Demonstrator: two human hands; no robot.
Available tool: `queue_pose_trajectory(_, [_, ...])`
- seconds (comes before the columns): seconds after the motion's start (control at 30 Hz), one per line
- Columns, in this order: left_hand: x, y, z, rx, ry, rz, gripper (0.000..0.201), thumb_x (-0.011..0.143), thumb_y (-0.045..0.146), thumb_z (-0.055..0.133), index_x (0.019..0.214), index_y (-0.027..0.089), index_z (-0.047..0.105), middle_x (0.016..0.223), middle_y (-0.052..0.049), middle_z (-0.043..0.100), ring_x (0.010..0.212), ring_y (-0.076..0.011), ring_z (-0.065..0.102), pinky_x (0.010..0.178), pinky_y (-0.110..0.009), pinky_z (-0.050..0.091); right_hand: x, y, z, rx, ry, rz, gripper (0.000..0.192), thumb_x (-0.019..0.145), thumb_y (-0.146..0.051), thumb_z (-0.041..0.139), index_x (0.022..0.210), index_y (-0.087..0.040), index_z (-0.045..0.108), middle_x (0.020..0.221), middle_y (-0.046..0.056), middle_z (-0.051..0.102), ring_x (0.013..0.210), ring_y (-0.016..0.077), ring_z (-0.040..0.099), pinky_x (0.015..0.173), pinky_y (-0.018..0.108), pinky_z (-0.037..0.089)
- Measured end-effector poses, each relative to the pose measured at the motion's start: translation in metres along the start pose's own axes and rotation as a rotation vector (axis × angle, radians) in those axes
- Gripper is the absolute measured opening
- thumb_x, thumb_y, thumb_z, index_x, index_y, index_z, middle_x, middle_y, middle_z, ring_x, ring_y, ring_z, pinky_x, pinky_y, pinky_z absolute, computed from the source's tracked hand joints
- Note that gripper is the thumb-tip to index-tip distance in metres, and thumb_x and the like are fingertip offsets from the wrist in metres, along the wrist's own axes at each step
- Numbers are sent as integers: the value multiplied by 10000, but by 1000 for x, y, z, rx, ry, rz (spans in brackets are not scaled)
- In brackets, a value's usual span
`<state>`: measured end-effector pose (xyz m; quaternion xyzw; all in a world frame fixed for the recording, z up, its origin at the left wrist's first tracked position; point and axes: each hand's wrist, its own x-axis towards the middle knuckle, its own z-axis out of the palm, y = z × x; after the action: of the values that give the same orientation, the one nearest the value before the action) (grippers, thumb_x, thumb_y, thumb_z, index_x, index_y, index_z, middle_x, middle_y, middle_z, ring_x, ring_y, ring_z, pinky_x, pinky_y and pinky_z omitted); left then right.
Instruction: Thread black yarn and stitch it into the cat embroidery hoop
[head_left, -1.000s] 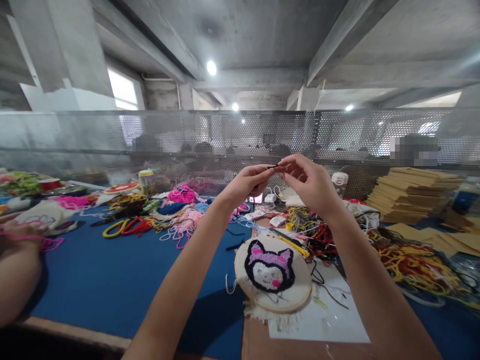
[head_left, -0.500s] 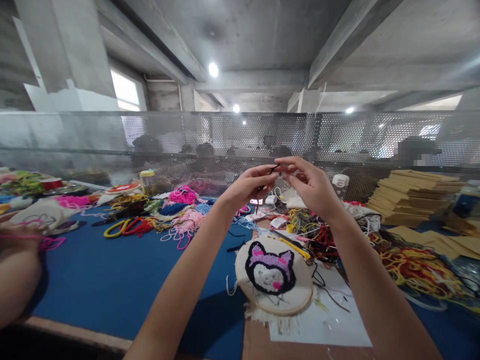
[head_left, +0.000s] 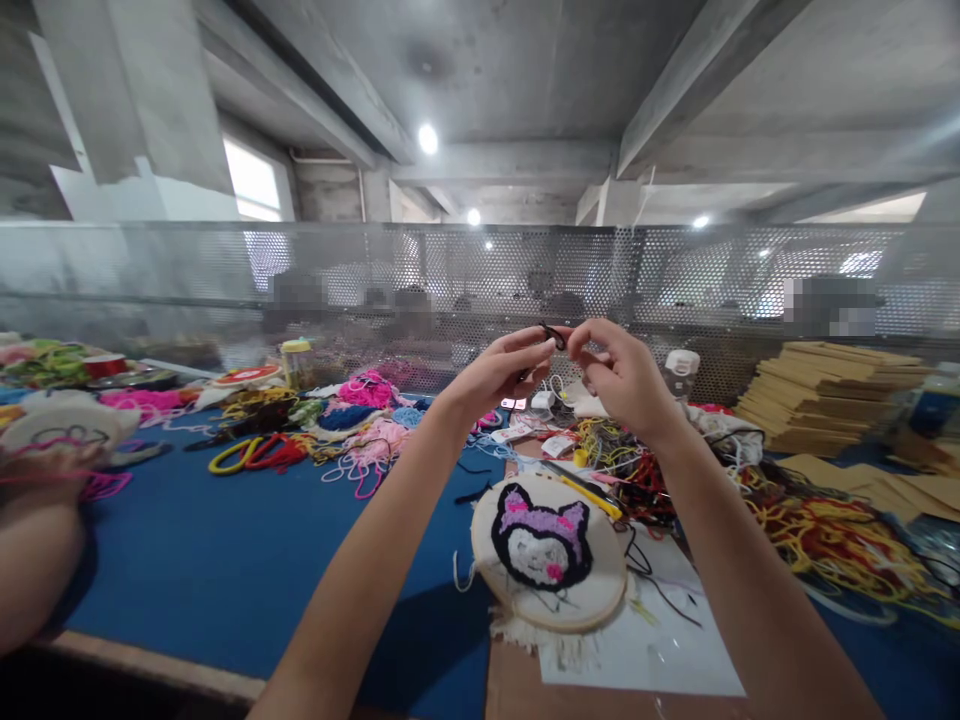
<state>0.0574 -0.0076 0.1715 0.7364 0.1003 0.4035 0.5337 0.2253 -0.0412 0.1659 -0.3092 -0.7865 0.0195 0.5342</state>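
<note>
While the hooped embroidery (head_left: 549, 552) is lying near on the table (head_left: 225, 560), the left hand (head_left: 506, 367) is pinching black yarn (head_left: 553, 334) beyond it; a slack pinch could cause its loop to slip. That yarn is sitting between the hands, the right hand (head_left: 628, 378) hovering beside it, its hold unclear. Far behind, a perforated screen (head_left: 585, 255) is standing.

No lettering, label, number or sign is legible anywhere here.

A thin black strand (head_left: 556, 337), bent in a small curl, sits at the left hand's (head_left: 510, 365) fingertips, raised above the table (head_left: 225, 560), close to the right hand's (head_left: 616, 375) fingers.
</note>
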Motion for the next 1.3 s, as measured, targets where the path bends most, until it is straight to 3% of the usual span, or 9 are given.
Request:
queue_pose_trajectory(0.13, [2,-4,-1,33,91,16,222,805,364,556,898,170,612,595,47,332,436,-32,232,403,-218,124,0,-2,1,-63,46,25,131,792,-108,465,784,-219,395,803,-11,498,535,73,394,504,222,334])
queue_pose_trajectory(0.3, [5,-9,-4,79,104,18,207,810,263,529,980,192,622,542,58,313,415,-43,208,407,-229,118,1,-1,2,-109,34,48,103,807,-157,476,829,-225,401,778,-8,504,499,72,390,475,223,322])
queue_pose_trajectory(0.5, [3,-7,-1,152,175,41,188,795,229,525,939,192,640,515,65,277,419,-52,191,414,-230,107,0,0,1,-115,32,49,89,816,-184,471,852,-233,406,782,-5,506,484,71,372,460,223,324])
queue_pose_trajectory(0.7, [2,-5,2,294,178,102,174,785,237,563,917,165,651,484,66,290,428,-54,189,418,-233,125,-1,-1,1,-92,29,51,102,813,-181,486,871,-230,417,868,-1,525,471,54,397,463,226,333])
queue_pose_trajectory(0.93, [-1,-1,4,342,65,102,335,701,261,679,1018,185,602,545,72,219,479,-64,201,440,-239,149,-1,-2,-2,-56,34,69,116,817,-167,481,895,-232,425,865,-3,532,458,50,404,454,231,332])
queue_pose_trajectory(1.17, [-1,1,8,323,139,103,276,739,336,633,968,183,625,605,39,316,493,-63,222,440,-249,130,-1,-4,-3,-64,18,67,118,821,-177,471,909,-237,419,862,-1,537,431,47,401,432,232,331])
queue_pose_trajectory(1.3, [0,-1,6,276,133,85,256,767,325,597,968,172,637,572,47,301,472,-59,213,435,-242,131,0,-5,-2,-83,16,57,113,822,-178,477,908,-235,430,847,1,546,454,56,404,445,231,337])
